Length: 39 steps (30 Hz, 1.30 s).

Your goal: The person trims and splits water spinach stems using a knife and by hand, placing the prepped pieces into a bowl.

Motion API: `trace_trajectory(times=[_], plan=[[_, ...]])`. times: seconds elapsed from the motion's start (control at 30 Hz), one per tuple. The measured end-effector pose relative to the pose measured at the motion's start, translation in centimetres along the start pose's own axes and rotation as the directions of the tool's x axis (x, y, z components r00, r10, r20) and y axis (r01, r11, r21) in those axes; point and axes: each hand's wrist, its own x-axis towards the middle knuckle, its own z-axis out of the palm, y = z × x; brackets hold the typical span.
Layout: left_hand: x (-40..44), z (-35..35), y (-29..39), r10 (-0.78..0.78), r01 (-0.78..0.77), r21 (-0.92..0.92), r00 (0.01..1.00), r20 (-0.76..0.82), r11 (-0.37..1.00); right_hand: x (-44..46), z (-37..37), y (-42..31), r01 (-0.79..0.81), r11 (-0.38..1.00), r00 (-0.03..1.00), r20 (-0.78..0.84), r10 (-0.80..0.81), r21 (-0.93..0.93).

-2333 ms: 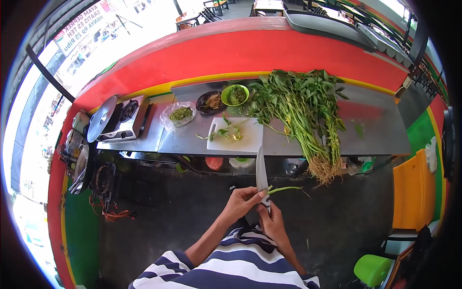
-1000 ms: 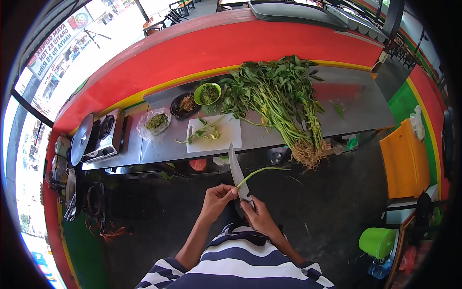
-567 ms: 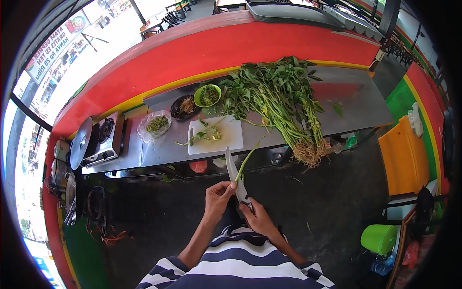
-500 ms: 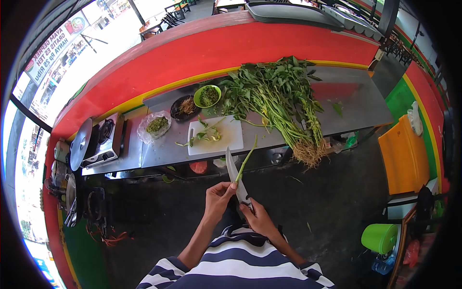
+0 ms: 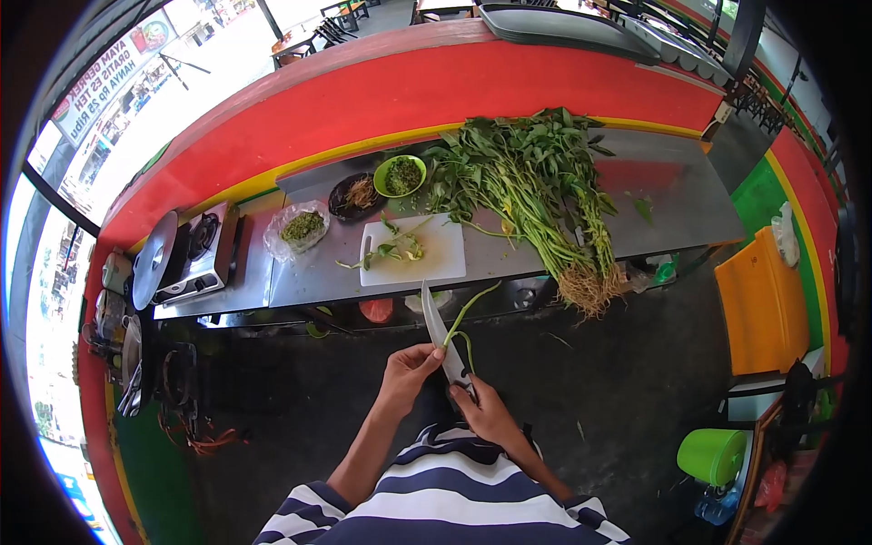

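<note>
My left hand is closed, pinching a thin green vegetable stem beside the knife blade. Two strands show: one slants up to the right, the other bends down. In my right hand is the handle of a large kitchen knife, its tip pointing up toward the counter. Just beyond the tip, a white cutting board carries some cut stems and leaves. To its right lies a big bundle of leafy greens, with its roots over the counter's front edge.
Behind the board stand a green bowl of chopped greens and a dark dish of roots. Left of it are a plastic bag of greens and a gas stove. A red wall backs the steel counter.
The stem, one straight piece before, now shows two strands, one bending down to the right. Both hands stay nearly in place, and the view has shifted slightly.
</note>
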Motion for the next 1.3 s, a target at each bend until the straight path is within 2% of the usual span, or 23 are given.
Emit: trace_trajectory(times=[0.3, 0.43, 0.5, 0.57, 0.8, 0.87, 1.1, 1.3], plan=[[0.4, 0.6, -1.0, 0.018, -0.026, -0.056, 0.991, -0.135, 0.998, -0.8, -0.2, 0.4, -0.004, 0.996, 1.0, -0.015, 0.002, -0.089], [0.5, 0.8, -0.6, -0.006, 0.005, -0.003, 0.992, -0.124, 1.0, -1.2, -0.7, 1.1, -0.012, 0.998, 0.999, -0.046, 0.009, -0.064], [0.1, 1.4, 0.4, 0.008, -0.009, -0.041, 1.0, -0.022, 0.999, -1.3, -0.8, 1.1, -0.031, 0.999, 0.998, -0.064, 0.029, -0.036], [0.1, 1.2, 0.2, 0.006, -0.006, -0.021, 1.0, -0.013, 1.0, -1.3, -0.9, 1.4, 0.061, 0.998, 0.994, -0.087, -0.06, 0.017], [0.1, 1.7, -0.4, 0.013, -0.013, 0.0, 0.999, -0.044, 1.0, -1.6, -1.3, 1.5, 0.068, 0.997, 0.996, -0.059, -0.065, 0.036], [0.3, 1.9, -0.6, 0.022, -0.022, -0.007, 0.998, -0.051, 1.0, -2.1, -1.6, 0.7, -0.046, 0.999, 0.998, -0.035, 0.047, 0.028], [1.1, 2.3, -0.7, 0.049, -0.05, -0.008, 0.996, -0.076, 0.999, -2.8, -1.5, 0.4, -0.031, 0.999, 0.997, -0.071, 0.033, 0.026], [1.4, 2.5, -0.6, 0.031, -0.03, 0.026, 0.999, -0.044, 0.999, -2.2, -1.4, 0.9, -0.091, 0.995, 0.993, -0.074, 0.094, 0.046]])
